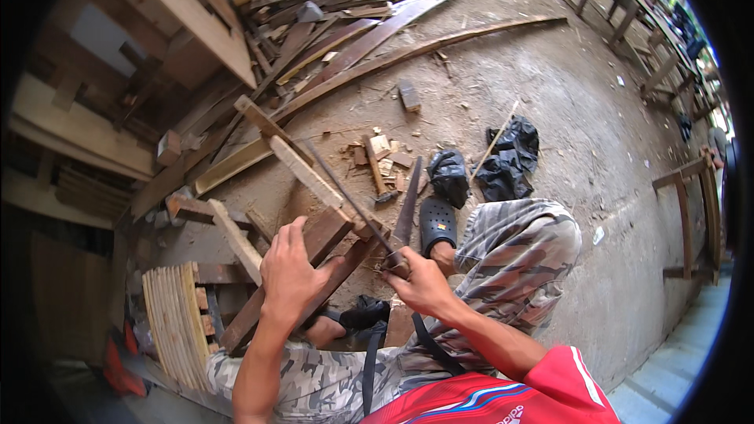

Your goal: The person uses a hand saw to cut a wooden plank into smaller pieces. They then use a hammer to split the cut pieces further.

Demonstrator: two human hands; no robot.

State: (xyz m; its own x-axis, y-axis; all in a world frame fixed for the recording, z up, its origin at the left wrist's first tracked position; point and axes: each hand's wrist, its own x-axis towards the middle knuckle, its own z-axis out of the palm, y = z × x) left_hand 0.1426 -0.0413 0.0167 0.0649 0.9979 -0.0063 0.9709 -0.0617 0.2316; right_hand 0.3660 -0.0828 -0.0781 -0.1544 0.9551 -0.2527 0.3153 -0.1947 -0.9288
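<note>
My left hand (289, 271) grips a dark brown wooden beam (328, 234) from above, its fingers over the top and its thumb along the near side. A pale strip of wood (308, 173) lies against the beam's far end. My right hand (420, 283) is closed round the handle of a long thin dark-bladed tool (345, 194). Its blade slants up and left, close beside the pale strip; its exact kind is not clear. A second brown beam (345, 263) lies beside the first. Just beyond my right hand a tapered saw blade (408, 202) points away; its near end is hidden.
A hammer (378, 177) lies among wood offcuts (385, 149). Black plastic bags (510, 159) sit beside my clog (437, 224). Planks (377, 27) are heaped at the back, wooden furniture (157, 31) stands at left, and a wooden frame (685, 216) stands at right.
</note>
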